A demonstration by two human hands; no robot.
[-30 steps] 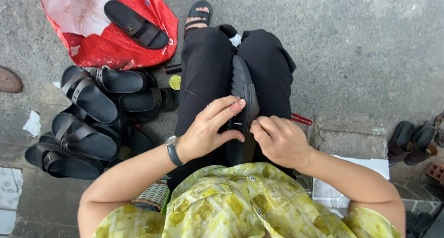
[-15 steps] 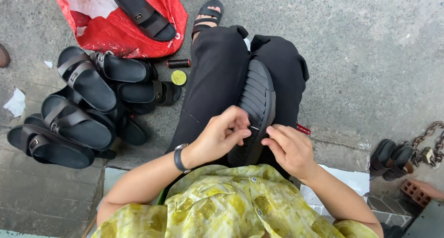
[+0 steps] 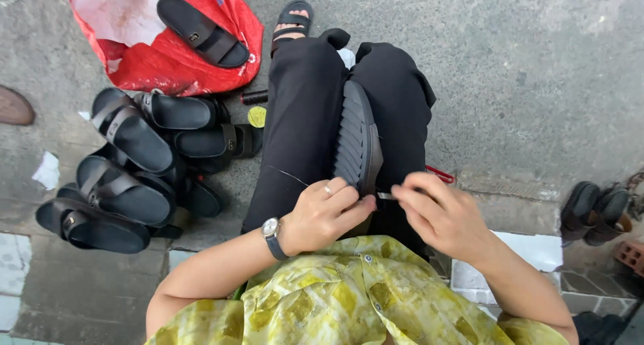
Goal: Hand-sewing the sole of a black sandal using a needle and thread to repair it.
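A black sandal (image 3: 355, 138) lies sole-up between my knees on my black trousers. My left hand (image 3: 327, 212), with a watch on its wrist and a ring, grips the sandal's near end. My right hand (image 3: 439, 211) pinches a small thin metal tool (image 3: 385, 196) at the sandal's edge, close to my left fingers. A thin pale thread (image 3: 285, 174) runs across my left thigh.
A heap of black sandals (image 3: 134, 164) lies on the concrete at my left. A red bag (image 3: 168, 56) with one sandal on it sits at the top left. A yellow round lid (image 3: 257, 116) is beside the heap. Dark shoes (image 3: 594, 211) stand at the right.
The view has shifted slightly. My hands have stayed at the sandal's near end, the right hand now drawn a little right with the tool showing between the hands.
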